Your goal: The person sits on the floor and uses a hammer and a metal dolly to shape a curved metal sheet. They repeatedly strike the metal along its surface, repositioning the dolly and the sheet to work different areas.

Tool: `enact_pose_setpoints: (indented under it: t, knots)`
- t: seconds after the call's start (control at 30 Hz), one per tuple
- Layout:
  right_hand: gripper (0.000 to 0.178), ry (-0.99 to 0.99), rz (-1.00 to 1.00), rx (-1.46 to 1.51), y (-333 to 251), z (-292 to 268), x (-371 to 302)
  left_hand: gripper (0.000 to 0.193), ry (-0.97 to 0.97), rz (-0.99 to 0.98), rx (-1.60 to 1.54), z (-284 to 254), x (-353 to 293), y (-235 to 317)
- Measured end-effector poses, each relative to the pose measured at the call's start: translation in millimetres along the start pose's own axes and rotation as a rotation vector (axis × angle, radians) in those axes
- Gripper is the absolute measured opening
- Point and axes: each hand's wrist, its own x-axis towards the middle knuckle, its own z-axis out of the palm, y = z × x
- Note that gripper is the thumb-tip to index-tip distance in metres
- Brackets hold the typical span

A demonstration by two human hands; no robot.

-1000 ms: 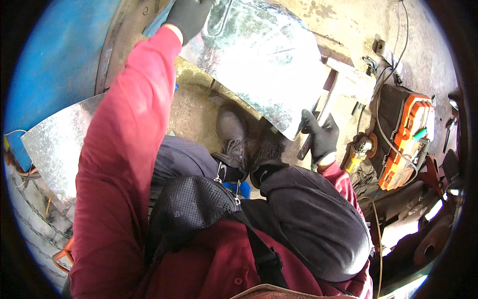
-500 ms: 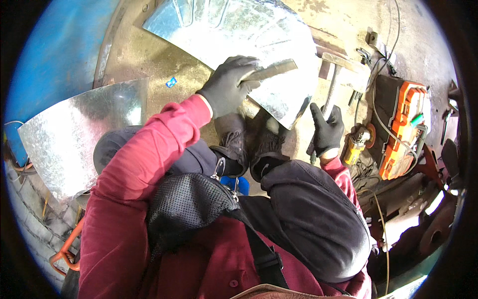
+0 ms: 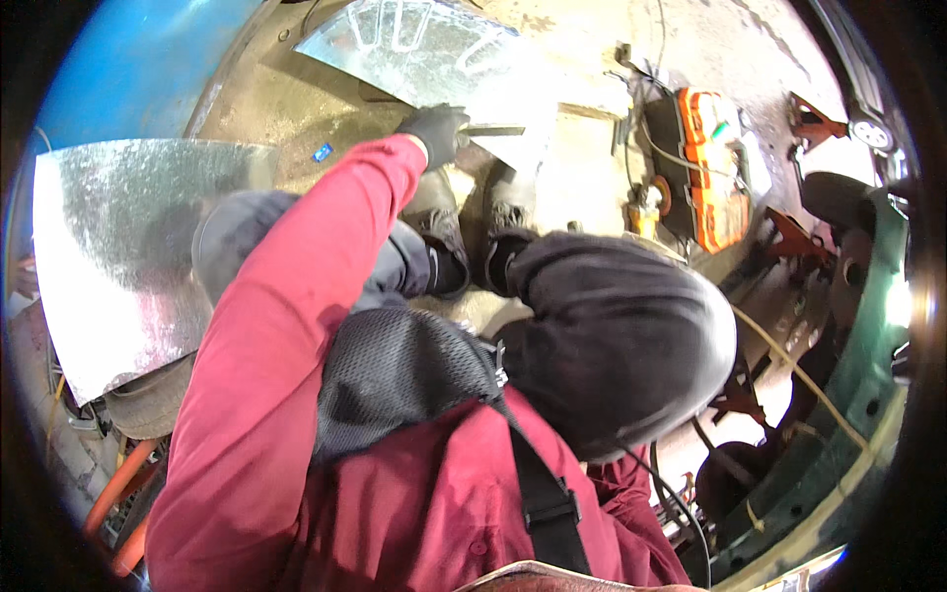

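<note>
My left hand (image 3: 436,135), in a dark glove, is closed around one end of a flat metal bar (image 3: 496,129). The bar points to the right over the lower part of a shiny curved metal sheet (image 3: 424,49) with raised ribs. Glare washes out much of this sheet, so whether the bar touches it I cannot tell. Below the sheet's lower edge are my shoes (image 3: 444,252). My right hand is out of sight; only part of its red sleeve (image 3: 631,483) shows beside my right thigh. No hammer can be made out.
Another metal sheet (image 3: 118,237) lies to the left, near a blue panel (image 3: 148,69). On the right are an orange and black toolbox (image 3: 712,168), a yellow angle grinder (image 3: 646,210) and cables. A pale block (image 3: 597,96) lies beyond my feet. A small blue wrapper (image 3: 322,152) is on the floor.
My right hand, which held a hammer, has gone out of view, and the hammer no longer shows. The view has shifted toward the right. My left hand keeps hold of the bar.
</note>
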Motion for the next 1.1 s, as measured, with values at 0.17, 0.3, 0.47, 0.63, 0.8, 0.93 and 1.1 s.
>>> enact_pose_setpoints:
  t: [0.17,0.3,0.47,0.63,0.8,0.93,1.1]
  knots:
    - [0.023,0.093,0.166,-0.086,7,-63,-64,0.047,-0.140,-0.130,-0.053,-21,-3,21]
    - [0.023,0.155,0.218,-0.113,5,-89,-75,0.049,-0.135,-0.136,-0.095,-8,-1,15]
    - [0.022,0.140,0.237,-0.127,-2,-95,-43,0.052,-0.069,-0.138,-0.204,-19,4,9]
    - [0.022,0.078,0.193,-0.153,-22,-95,28,0.063,0.120,-0.320,-0.679,-69,42,-2]
    - [0.021,-0.024,0.152,-0.180,-49,-83,104,0.045,0.129,-0.068,-0.994,-105,93,-43]
    - [0.015,-0.173,0.045,-0.071,-73,-67,156,0.038,0.013,-0.224,-0.890,-106,113,-60]
    - [0.014,-0.315,0.063,0.064,-115,-53,192,0.028,-0.083,-0.131,-0.668,-107,130,-55]
